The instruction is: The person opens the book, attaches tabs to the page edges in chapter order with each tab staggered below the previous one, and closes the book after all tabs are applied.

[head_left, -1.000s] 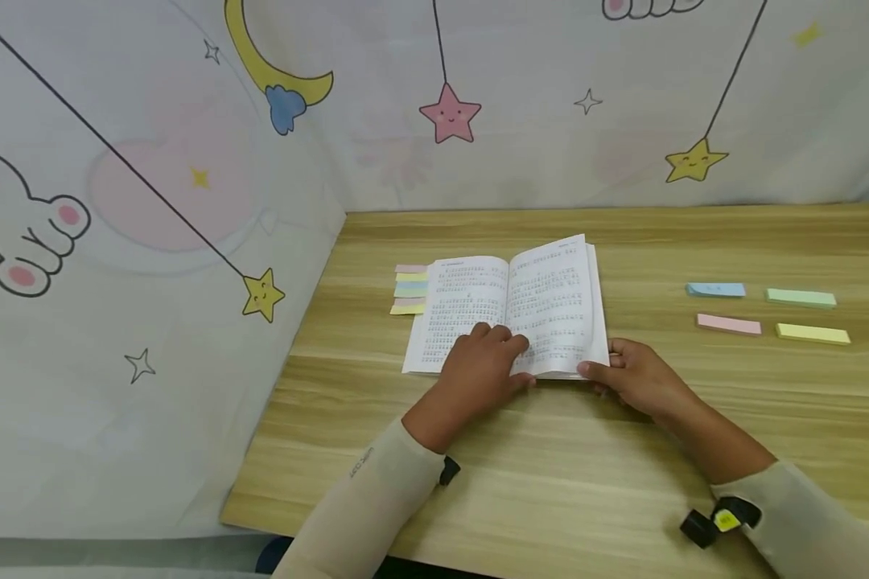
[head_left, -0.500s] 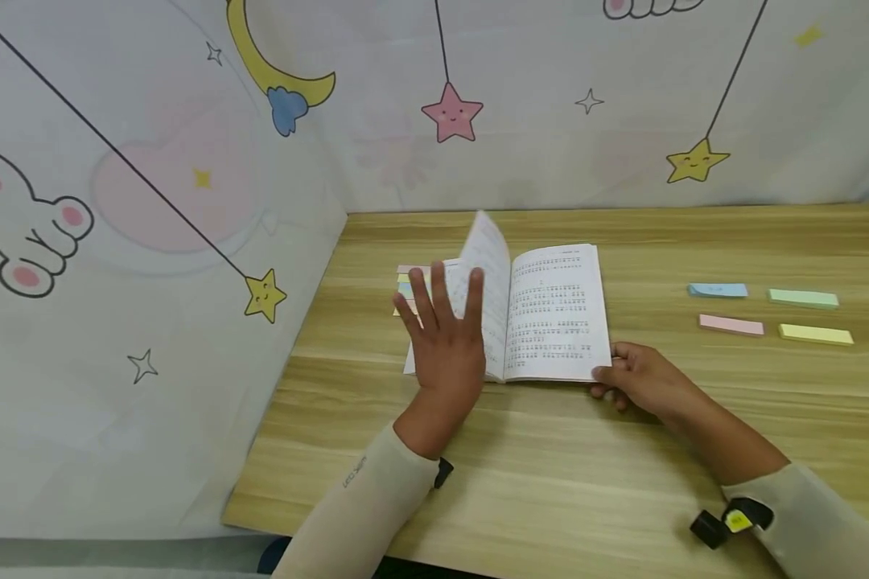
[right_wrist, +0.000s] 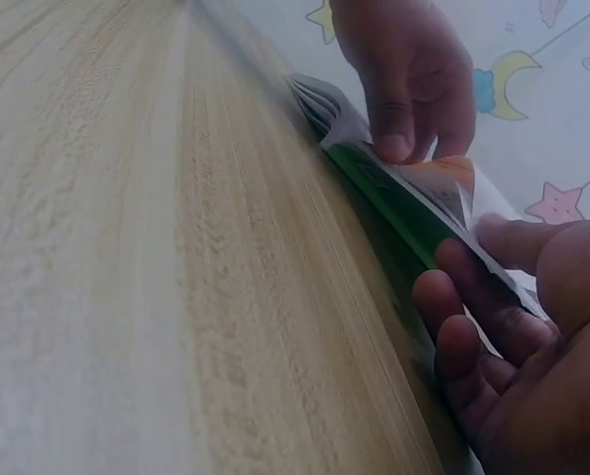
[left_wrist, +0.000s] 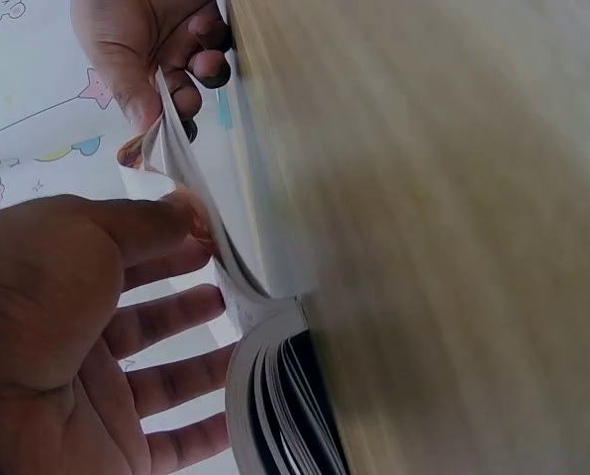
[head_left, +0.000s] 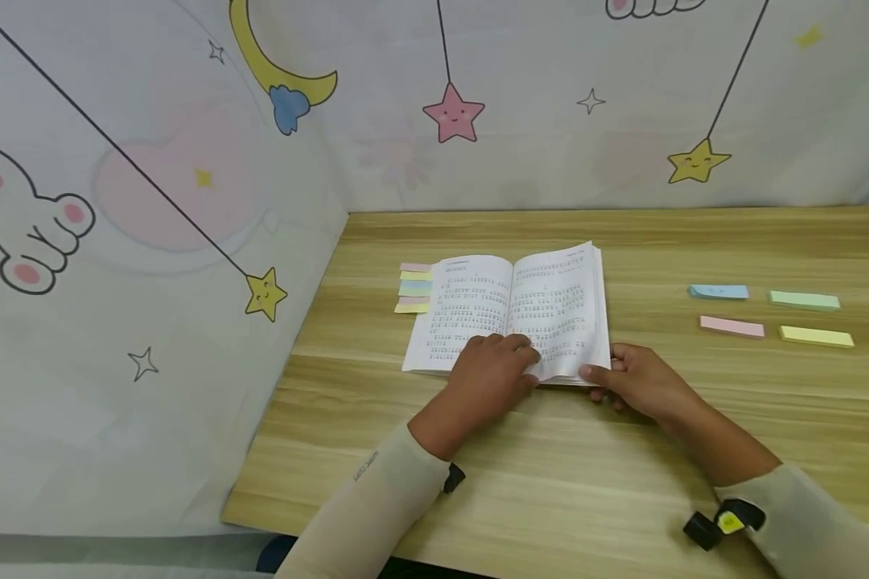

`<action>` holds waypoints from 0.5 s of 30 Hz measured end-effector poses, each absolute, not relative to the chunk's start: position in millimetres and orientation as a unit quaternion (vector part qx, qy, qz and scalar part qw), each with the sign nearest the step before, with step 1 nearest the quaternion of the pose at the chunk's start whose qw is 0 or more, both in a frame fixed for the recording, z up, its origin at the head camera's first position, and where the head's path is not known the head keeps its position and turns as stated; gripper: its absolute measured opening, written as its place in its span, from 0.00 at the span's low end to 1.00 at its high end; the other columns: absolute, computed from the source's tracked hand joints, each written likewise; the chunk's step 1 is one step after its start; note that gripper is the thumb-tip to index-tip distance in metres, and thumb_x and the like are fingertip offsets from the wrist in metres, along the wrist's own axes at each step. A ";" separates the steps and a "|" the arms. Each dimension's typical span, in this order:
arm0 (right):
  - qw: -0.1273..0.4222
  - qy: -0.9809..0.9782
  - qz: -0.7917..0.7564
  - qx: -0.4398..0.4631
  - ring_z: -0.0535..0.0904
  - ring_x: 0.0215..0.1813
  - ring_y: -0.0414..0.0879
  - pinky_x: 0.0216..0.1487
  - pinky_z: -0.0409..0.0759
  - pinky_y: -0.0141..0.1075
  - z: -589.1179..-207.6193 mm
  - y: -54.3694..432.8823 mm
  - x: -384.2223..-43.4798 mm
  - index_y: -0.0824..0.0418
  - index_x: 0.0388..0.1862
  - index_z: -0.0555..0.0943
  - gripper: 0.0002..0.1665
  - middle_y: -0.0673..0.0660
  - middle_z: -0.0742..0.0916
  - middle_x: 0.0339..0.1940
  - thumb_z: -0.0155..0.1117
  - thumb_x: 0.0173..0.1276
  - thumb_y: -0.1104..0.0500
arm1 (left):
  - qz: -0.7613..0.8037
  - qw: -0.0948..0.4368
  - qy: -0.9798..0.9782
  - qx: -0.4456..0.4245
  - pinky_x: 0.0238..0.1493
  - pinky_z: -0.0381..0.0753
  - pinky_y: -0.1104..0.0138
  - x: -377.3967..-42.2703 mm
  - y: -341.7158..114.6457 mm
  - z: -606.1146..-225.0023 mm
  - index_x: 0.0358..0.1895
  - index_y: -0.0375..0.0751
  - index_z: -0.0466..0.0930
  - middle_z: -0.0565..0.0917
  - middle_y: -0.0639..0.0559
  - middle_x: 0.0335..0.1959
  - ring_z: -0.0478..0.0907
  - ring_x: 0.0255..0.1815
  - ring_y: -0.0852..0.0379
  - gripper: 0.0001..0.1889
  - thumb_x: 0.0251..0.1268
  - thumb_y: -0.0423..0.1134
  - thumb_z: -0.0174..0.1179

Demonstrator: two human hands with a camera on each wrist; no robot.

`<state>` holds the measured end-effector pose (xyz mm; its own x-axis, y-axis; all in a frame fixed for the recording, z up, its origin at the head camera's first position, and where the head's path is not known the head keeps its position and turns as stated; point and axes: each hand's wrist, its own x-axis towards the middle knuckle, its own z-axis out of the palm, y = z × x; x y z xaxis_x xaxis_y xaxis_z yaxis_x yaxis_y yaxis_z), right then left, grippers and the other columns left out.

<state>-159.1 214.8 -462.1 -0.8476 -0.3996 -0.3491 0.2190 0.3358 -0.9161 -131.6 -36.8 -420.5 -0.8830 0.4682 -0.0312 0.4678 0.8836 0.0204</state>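
An open book (head_left: 550,297) with printed text lies on the wooden table, and its green cover shows from below in the right wrist view. My left hand (head_left: 488,374) rests on the lower part of the right page near the spine, its fingers fairly straight and spread in the left wrist view. At the lower right corner, my right hand (head_left: 644,378) pinches the book between thumb on top and fingers beneath. Between the two hands the page (right_wrist: 443,178) bulges up. Coloured sticky tabs (head_left: 415,287) stick out from the book's left edge.
Right of the book lie blue (head_left: 718,292), green (head_left: 804,301), pink (head_left: 731,326) and yellow (head_left: 816,336) sticky-note pads. A printed cloth backdrop (head_left: 536,169) stands behind the wooden table (head_left: 586,482) and along its left side.
Half a second ago my left hand was raised with fingers spread, sweeping a page leftward. That page now lies flat on the left, and the hand is back on the right page.
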 end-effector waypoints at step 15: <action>0.285 0.745 -0.598 -0.075 0.85 0.36 0.47 0.35 0.82 0.37 -461.9 223.6 -156.2 0.76 0.61 0.71 0.21 0.63 0.90 0.36 0.60 0.75 0.64 | -0.028 -0.271 0.951 0.143 0.74 0.48 0.36 -134.1 -54.8 -418.7 0.78 0.51 0.57 0.52 0.32 0.80 0.46 0.80 0.30 0.42 0.62 0.27 0.62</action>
<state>-156.2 223.6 -461.9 -0.8256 -0.4541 -0.3349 0.2291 0.2726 -0.9344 -134.1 -54.8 -418.7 -0.8121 0.2873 0.5078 0.2567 0.9575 -0.1312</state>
